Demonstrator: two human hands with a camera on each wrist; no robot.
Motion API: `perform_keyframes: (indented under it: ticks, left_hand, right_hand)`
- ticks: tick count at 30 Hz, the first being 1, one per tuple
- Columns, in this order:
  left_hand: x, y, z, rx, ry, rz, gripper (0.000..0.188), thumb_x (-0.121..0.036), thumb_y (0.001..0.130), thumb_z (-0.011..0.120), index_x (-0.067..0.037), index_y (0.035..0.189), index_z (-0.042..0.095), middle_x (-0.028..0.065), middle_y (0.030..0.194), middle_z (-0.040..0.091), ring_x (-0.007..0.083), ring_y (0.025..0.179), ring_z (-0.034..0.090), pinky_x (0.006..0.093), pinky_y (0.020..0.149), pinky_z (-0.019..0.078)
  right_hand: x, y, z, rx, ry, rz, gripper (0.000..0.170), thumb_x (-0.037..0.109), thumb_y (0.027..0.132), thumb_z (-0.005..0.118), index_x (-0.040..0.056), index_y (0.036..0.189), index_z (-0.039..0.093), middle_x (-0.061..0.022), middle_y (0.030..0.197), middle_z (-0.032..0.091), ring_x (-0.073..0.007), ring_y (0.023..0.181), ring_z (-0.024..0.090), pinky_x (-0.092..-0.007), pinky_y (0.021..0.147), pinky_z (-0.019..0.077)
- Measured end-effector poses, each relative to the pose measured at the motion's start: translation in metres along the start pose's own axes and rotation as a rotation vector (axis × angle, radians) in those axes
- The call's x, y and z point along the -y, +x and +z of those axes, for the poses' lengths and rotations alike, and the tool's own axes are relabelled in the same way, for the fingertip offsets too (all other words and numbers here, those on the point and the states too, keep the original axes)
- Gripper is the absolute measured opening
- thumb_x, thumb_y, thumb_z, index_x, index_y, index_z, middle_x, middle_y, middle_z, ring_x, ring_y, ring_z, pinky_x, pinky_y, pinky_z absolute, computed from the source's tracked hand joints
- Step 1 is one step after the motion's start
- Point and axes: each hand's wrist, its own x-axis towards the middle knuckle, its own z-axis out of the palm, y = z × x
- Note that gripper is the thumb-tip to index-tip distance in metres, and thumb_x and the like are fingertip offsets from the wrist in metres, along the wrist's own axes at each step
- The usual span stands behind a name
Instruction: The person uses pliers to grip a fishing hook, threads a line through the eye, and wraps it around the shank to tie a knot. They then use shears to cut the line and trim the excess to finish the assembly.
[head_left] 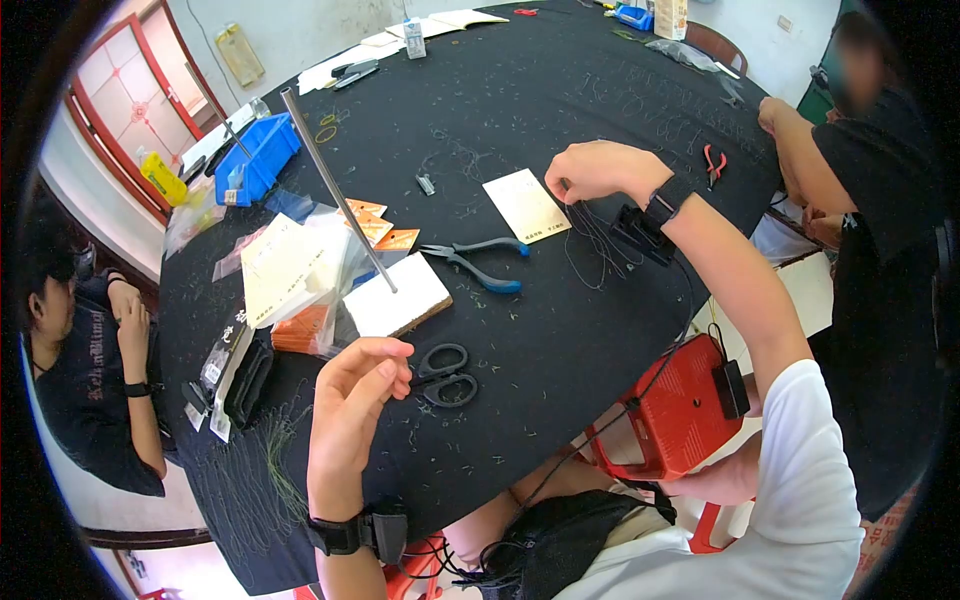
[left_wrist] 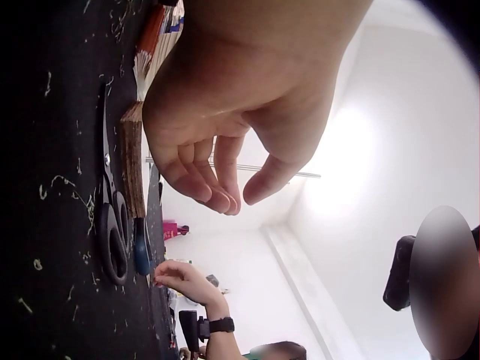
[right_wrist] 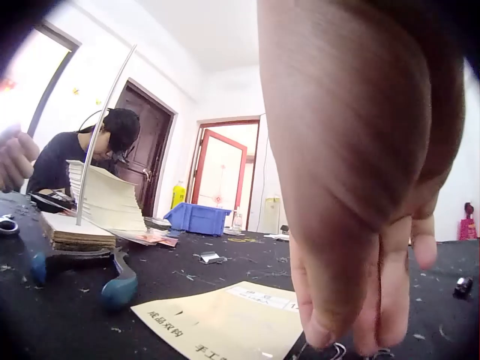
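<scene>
Two bare hands, pretty far apart. The left hand (head_left: 350,410) hovers near some black-handled metal scissors (head_left: 432,376), fingers loosely curled and thumb clear of them. The right hand (head_left: 610,170) has its fingertips down at a loose bunch of thin dark strands (head_left: 600,250) on the black cloth-covered counter (head_left: 560,380), right beside a cream rectangular paper card (head_left: 525,207). Can't tell if it's actually pinching any, tbh.

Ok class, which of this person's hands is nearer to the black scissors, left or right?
Left. In the head view, the left hand is raised just beside the black scissors; the right hand is farther off, beside the cream card.
</scene>
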Motion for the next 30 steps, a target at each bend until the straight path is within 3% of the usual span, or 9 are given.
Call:
perform_keyframes:
  ticks: [2, 10, 13, 14, 17, 22, 24, 28, 30]
  left_hand:
    - [0.001, 0.000, -0.003, 0.020, -0.016, -0.009, 0.019, -0.011, 0.085, 0.057, 0.002, 0.098, 0.061, 0.0057, 0.084, 0.060, 0.0093, 0.076, 0.054, 0.0221, 0.068, 0.0428]
    - [-0.001, -0.001, -0.001, -0.014, -0.018, 0.017, 0.017, -0.010, 0.086, 0.056, 0.002, 0.098, 0.061, 0.0046, 0.081, 0.059, 0.0093, 0.074, 0.053, 0.0220, 0.067, 0.0421]
    - [0.000, 0.000, -0.001, -0.029, -0.026, 0.022, 0.017, -0.009, 0.086, 0.056, 0.002, 0.098, 0.061, 0.0042, 0.080, 0.058, 0.0093, 0.073, 0.053, 0.0219, 0.067, 0.0417]
    - [0.000, 0.000, -0.002, -0.024, -0.029, 0.021, 0.017, -0.009, 0.086, 0.056, 0.002, 0.098, 0.061, 0.0040, 0.079, 0.058, 0.0094, 0.073, 0.053, 0.0218, 0.066, 0.0415]
    - [-0.002, -0.001, 0.001, -0.025, -0.030, 0.029, 0.016, -0.009, 0.086, 0.056, 0.002, 0.097, 0.060, 0.0041, 0.079, 0.057, 0.0095, 0.072, 0.052, 0.0217, 0.066, 0.0410]
    - [-0.003, -0.002, 0.003, 0.000, -0.052, 0.060, 0.015, -0.008, 0.086, 0.055, 0.003, 0.096, 0.060, 0.0043, 0.078, 0.057, 0.0095, 0.071, 0.051, 0.0212, 0.065, 0.0402]
    - [-0.002, -0.002, 0.003, -0.010, -0.056, 0.055, 0.015, -0.007, 0.086, 0.054, 0.003, 0.096, 0.060, 0.0040, 0.078, 0.056, 0.0096, 0.071, 0.051, 0.0211, 0.064, 0.0399]
    - [0.000, -0.001, 0.001, -0.029, -0.047, 0.046, 0.015, -0.007, 0.086, 0.054, 0.003, 0.096, 0.059, 0.0043, 0.077, 0.055, 0.0100, 0.070, 0.050, 0.0212, 0.063, 0.0394]
    - [0.001, 0.002, 0.001, -0.037, -0.043, 0.041, 0.015, -0.007, 0.086, 0.054, 0.004, 0.095, 0.058, 0.0050, 0.077, 0.055, 0.0102, 0.070, 0.050, 0.0211, 0.063, 0.0392]
  right_hand:
    - [-0.002, 0.001, 0.001, -0.032, 0.011, -0.011, 0.007, 0.010, 0.075, 0.062, 0.0075, 0.080, 0.066, -0.0058, 0.074, 0.065, -0.0221, 0.073, 0.062, -0.0355, 0.064, 0.0462]
    - [-0.009, 0.001, 0.001, -0.171, -0.015, -0.087, 0.009, 0.011, 0.073, 0.064, 0.0059, 0.078, 0.070, -0.0079, 0.075, 0.067, -0.0220, 0.072, 0.064, -0.0326, 0.064, 0.0475]
    - [-0.024, -0.013, -0.007, -0.406, 0.137, -0.098, 0.013, 0.013, 0.077, 0.063, 0.0036, 0.084, 0.069, -0.0094, 0.078, 0.068, -0.0233, 0.071, 0.065, -0.0321, 0.064, 0.0486]
    - [-0.032, -0.022, -0.011, -0.540, 0.156, -0.091, 0.014, 0.011, 0.079, 0.060, 0.0022, 0.086, 0.068, -0.0092, 0.074, 0.067, -0.0198, 0.066, 0.063, -0.0305, 0.062, 0.0480]
    - [-0.068, -0.053, -0.015, -0.758, 0.341, 0.109, 0.013, 0.008, 0.080, 0.057, -0.0001, 0.086, 0.066, -0.0074, 0.068, 0.064, -0.0121, 0.061, 0.058, -0.0274, 0.058, 0.0460]
    - [-0.126, -0.095, 0.018, -0.781, 0.300, 0.415, 0.015, 0.009, 0.078, 0.057, -0.0010, 0.086, 0.066, -0.0101, 0.071, 0.066, -0.0134, 0.062, 0.062, -0.0266, 0.060, 0.0483]
    - [-0.146, -0.104, 0.034, -0.750, 0.298, 0.640, 0.013, 0.013, 0.075, 0.059, 0.0042, 0.080, 0.068, -0.0136, 0.075, 0.066, -0.0258, 0.072, 0.065, -0.0345, 0.066, 0.0505]
    - [-0.184, -0.109, 0.058, -0.842, 0.334, 0.781, 0.012, 0.012, 0.075, 0.059, 0.0067, 0.081, 0.068, -0.0134, 0.077, 0.067, -0.0281, 0.075, 0.065, -0.0363, 0.069, 0.0509]
    - [-0.183, -0.110, 0.055, -0.766, 0.407, 0.846, 0.013, 0.012, 0.075, 0.060, 0.0105, 0.084, 0.069, -0.0124, 0.084, 0.068, -0.0278, 0.081, 0.065, -0.0372, 0.073, 0.0505]
